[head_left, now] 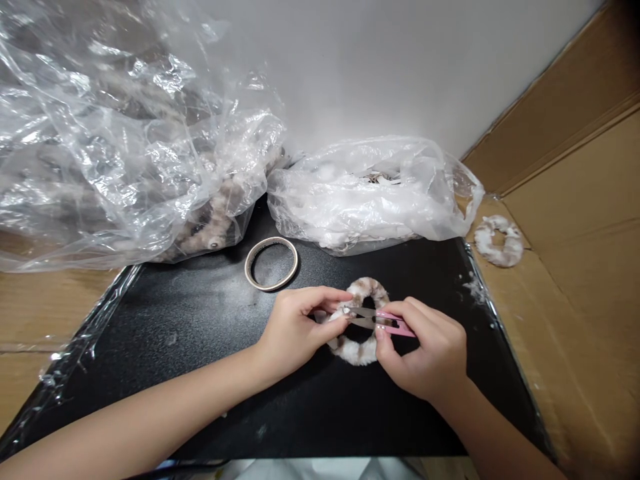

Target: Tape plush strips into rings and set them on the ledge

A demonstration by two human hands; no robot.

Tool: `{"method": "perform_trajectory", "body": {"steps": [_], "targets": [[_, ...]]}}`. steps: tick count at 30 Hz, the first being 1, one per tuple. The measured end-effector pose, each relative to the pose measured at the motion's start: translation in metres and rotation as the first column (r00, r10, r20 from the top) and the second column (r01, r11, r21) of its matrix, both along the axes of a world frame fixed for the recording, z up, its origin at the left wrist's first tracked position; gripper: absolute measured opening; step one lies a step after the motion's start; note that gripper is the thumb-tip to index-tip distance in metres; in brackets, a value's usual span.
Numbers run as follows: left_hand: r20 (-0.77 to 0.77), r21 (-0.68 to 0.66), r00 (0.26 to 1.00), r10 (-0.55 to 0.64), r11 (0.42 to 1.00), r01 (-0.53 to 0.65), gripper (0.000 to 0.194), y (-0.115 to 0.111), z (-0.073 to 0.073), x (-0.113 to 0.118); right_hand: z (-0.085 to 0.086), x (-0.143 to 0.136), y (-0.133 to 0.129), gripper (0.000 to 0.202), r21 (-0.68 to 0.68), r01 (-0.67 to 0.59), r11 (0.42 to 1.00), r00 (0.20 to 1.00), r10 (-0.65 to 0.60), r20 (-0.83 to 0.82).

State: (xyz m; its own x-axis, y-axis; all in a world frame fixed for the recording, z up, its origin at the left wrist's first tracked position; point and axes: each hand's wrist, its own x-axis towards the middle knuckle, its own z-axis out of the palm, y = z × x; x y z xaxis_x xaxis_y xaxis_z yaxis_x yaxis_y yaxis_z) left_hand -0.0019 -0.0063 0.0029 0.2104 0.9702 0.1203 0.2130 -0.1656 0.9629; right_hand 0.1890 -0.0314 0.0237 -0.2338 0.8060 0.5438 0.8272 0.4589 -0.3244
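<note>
A furry white and brown ring (356, 351) lies over the black table in front of me. My left hand (300, 327) pinches the ring's left side between thumb and fingers. In my right hand (425, 343) is a pair of small pink-handled snips (400, 327), gripped between thumb and fingers. Their two metal blades point left, parted, with the tips at the fur beside my left fingertips. Whether the blades touch a thread cannot be made out.
A pale hoop (271, 264) lies on the black table (200, 320). Behind are a large clear bag (125, 153) with furry pieces and a smaller bag (370, 200) with white material. Another furry ring (499, 241) rests on cardboard (580, 267) at the right.
</note>
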Motion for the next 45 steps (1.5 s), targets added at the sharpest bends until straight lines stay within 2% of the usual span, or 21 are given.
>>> {"method": "perform_trajectory", "body": {"steps": [9, 22, 37, 42, 45], "targets": [[-0.023, -0.006, 1.0, -0.021, 1.0, 0.021, 0.026, -0.002, -0.003, 0.001, -0.001, -0.008, 0.0, 0.007, -0.003, -0.007, 1.0, 1.0, 0.007, 0.024], [0.007, 0.072, 0.999, 0.035, 0.997, -0.036, 0.021, 0.0, 0.0, 0.0, -0.003, -0.002, -0.003, 0.005, -0.039, 0.024, 0.999, 1.0, -0.025, -0.017], [-0.042, 0.135, 0.998, 0.044, 0.99, -0.038, 0.028, -0.001, 0.0, -0.001, -0.003, -0.004, -0.005, 0.005, -0.1, 0.006, 0.995, 0.999, -0.01, -0.04], [-0.013, 0.095, 1.0, 0.027, 0.995, -0.026, 0.03, -0.002, -0.002, 0.0, -0.004, -0.009, -0.005, 0.009, -0.105, 0.004, 0.994, 1.0, -0.005, -0.008], [0.029, -0.002, 1.0, 0.007, 1.0, -0.007, 0.03, -0.002, -0.002, 0.001, -0.004, -0.012, -0.005, 0.013, -0.111, -0.012, 0.994, 0.999, 0.017, 0.043]]}}
